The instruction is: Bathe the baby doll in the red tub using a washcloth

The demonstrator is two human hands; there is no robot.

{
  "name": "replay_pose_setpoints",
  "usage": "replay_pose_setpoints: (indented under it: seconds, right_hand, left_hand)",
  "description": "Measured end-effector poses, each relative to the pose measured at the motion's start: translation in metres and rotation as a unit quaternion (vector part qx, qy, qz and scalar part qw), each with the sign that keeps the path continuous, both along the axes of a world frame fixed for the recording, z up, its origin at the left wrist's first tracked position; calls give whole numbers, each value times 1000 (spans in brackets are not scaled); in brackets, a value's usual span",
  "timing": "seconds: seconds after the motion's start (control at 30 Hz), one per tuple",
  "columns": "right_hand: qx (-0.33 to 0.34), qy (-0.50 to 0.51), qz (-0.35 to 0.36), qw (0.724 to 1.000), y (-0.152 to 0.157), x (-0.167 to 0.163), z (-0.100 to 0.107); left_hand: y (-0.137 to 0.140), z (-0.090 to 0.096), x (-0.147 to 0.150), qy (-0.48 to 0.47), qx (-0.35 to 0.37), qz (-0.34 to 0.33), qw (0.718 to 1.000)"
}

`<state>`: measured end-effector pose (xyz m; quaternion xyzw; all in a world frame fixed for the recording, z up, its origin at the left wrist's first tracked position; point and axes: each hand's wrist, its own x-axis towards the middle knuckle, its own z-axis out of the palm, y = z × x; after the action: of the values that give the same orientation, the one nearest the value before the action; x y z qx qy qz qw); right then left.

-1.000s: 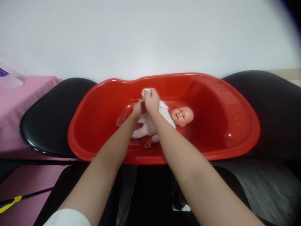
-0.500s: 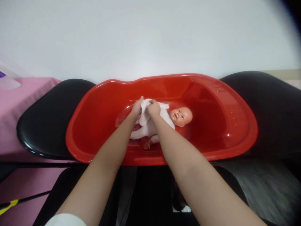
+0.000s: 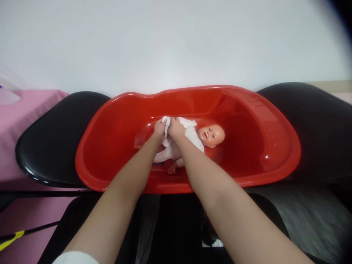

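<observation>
In the head view a baby doll [image 3: 196,138] with a bald head lies face up in a red baby bathtub [image 3: 110,121], its head toward the right. A white cloth [image 3: 166,126] is bunched above the doll's lower body. My left hand [image 3: 159,131] is closed on the cloth's left side. Against its right side, my right hand [image 3: 176,128] is closed too, close to the left one. Pale clothing covers the doll's trunk. One doll hand shows below my right wrist; my forearms hide part of its legs.
Black chair seats stand left [image 3: 55,143] and right [image 3: 310,135] of the tub. A pink-covered table [image 3: 33,110] is at the far left, with a pale object at its edge. Behind the tub rises a white wall [image 3: 176,44].
My left hand has closed, and the cloth has gone from spread out to bunched between my hands. My right hand has shifted slightly left. The doll stays in place.
</observation>
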<state>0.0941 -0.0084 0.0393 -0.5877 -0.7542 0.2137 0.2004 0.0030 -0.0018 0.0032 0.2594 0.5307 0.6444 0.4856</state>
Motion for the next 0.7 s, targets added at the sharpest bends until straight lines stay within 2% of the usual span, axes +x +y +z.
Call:
replay_pose_setpoints:
  seconds: [0.1, 0.17, 0.33, 0.4, 0.47, 0.53, 0.63, 0.67, 0.7]
  right_hand:
    - [7, -25, 5, 1000, 0, 1, 1]
    - [14, -31, 7, 999, 1, 2, 1]
    - [36, -41, 4, 998, 1, 2, 0]
    - [42, -48, 3, 998, 1, 1, 1]
    - [50, -55, 3, 997, 1, 0, 2]
    - [55, -61, 8, 997, 1, 0, 3]
    - [49, -69, 19, 996, 2, 1, 5]
    - [44, -72, 19, 996, 2, 1, 5]
    - [41, -73, 18, 996, 2, 1, 6]
  left_hand:
    - [2, -3, -1, -1, -5, 2, 1000]
    - [2, -2, -3, 40, -9, 12, 999]
    - [8, 15, -10, 68, -7, 152, 986]
    - [9, 23, -10, 76, 26, 151, 985]
    - [7, 29, -5, 131, 58, 136, 980]
    - [3, 32, 2, 237, 100, 134, 957]
    - [-5, 33, 13, 366, 185, 134, 902]
    - [-6, 34, 15, 370, 197, 128, 899]
    - [-6, 33, 16, 352, 197, 116, 908]
